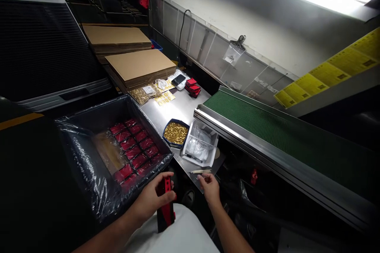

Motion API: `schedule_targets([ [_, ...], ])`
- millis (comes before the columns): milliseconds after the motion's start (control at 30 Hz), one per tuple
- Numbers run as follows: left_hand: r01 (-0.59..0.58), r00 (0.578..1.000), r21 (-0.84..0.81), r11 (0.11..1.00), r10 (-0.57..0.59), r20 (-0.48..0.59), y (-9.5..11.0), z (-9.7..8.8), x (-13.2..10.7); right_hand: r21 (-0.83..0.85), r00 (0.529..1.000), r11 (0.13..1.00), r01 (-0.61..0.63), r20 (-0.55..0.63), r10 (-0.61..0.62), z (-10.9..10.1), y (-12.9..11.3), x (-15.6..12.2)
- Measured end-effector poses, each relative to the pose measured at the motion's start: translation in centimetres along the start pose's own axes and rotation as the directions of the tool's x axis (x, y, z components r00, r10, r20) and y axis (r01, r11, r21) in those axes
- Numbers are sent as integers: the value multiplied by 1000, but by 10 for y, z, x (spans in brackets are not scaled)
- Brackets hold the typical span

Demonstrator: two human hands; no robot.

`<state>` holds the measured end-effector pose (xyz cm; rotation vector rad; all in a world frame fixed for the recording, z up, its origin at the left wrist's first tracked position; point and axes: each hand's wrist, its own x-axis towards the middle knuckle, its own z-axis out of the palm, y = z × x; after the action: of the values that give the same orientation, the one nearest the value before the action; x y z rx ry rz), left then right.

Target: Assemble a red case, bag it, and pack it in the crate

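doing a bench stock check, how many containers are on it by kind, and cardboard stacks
Lined bin of red packs: 1
Blue tray of gold bits: 1
Clear tray: 1
Cardboard stacks: 2
Total: 5

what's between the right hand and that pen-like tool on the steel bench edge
Nothing visible. The right hand sits just below the pen-like tool, fingertips almost at it, with bare steel bench between. The left hand holds a red-and-black part off to the side.

a lined bin (89,154) sits at the near left with packs (135,148) in rows inside it. right of it on the desk (175,108) stand a tray of small parts (175,133) and a clear box (199,144). the conveyor (267,126) runs along the right, and cardboard stacks (130,59) lie at the far left.
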<state>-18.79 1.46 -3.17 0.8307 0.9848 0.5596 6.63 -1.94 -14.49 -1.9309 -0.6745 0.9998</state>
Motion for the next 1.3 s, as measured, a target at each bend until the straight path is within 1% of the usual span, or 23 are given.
schedule_targets([
  [100,112,990,-145,983,-123,-70,-7,-7,-3,-70,987,987,-143,-83,137,-2,53,12],
  [133,125,987,-170,977,-140,-78,-6,-12,-4,-98,983,982,-163,-100,154,-5,66,15],
  [167,114,988,-154,981,-129,-88,-5,-18,-5,-128,982,977,-169,-111,155,-8,76,17],
  [233,33,993,-41,999,-37,-116,-2,-31,-6,-191,983,969,-159,-121,137,-15,89,20],
  [300,-62,986,75,995,73,-151,-2,-41,-6,-257,985,954,-152,-119,125,-22,97,22],
  [367,-113,967,91,989,130,-218,-8,-45,-4,-325,988,934,-149,-97,124,-28,102,24],
  [467,-155,931,21,988,153,-332,-23,-38,-1,-404,997,911,-81,-19,80,-36,106,26],
  [533,-158,927,-78,984,121,-355,-29,-26,1,-436,1000,900,-13,19,24,-42,106,27],
  [600,-120,954,-220,968,51,-295,-28,-13,2,-471,999,882,16,35,1,-46,103,26],
  [667,6,990,-369,929,-57,-125,-22,-1,0,-503,999,864,13,50,14,-48,97,24],
  [700,90,994,-427,900,-109,-20,-18,4,-1,-506,998,862,15,63,19,-47,92,23],
  [733,169,986,-468,868,-150,76,-14,8,-2,-494,997,869,26,80,16,-45,85,22],
  [767,226,973,-496,839,-177,145,-11,11,-3,-468,995,883,47,98,-1,-42,76,20],
  [800,254,966,-520,816,-188,177,-8,12,-3,-429,993,900,75,118,-27,-38,63,18],
  [833,257,966,-545,798,-193,173,-7,13,-2,-382,988,918,108,140,-58,-33,48,15],
  [867,242,970,-568,787,-197,141,-7,14,-1,-329,982,934,141,167,-90,-29,31,12],
  [967,166,973,-603,780,-230,-29,-9,16,5,-164,944,960,229,280,-177,-17,-35,-9],
  [1033,114,964,-603,789,-234,-125,-7,20,8,-74,896,955,287,373,-240,-12,-80,-31],
  [1067,90,963,-604,792,-224,-151,-5,22,8,-40,860,946,322,431,-275,-10,-100,-43],
  [1100,70,964,-607,792,-211,-163,-2,26,8,-22,810,927,374,495,-315,-8,-118,-55],
  [1133,55,966,-611,790,-196,-167,2,29,7,-34,774,901,432,527,-351,-6,-132,-66],
  [1200,43,971,-614,788,-178,-160,13,35,4,-73,720,839,539,557,-414,-1,-151,-83],
  [1300,54,974,-613,788,-177,-142,29,40,0,-116,679,767,631,559,-475,6,-160,-94],
])
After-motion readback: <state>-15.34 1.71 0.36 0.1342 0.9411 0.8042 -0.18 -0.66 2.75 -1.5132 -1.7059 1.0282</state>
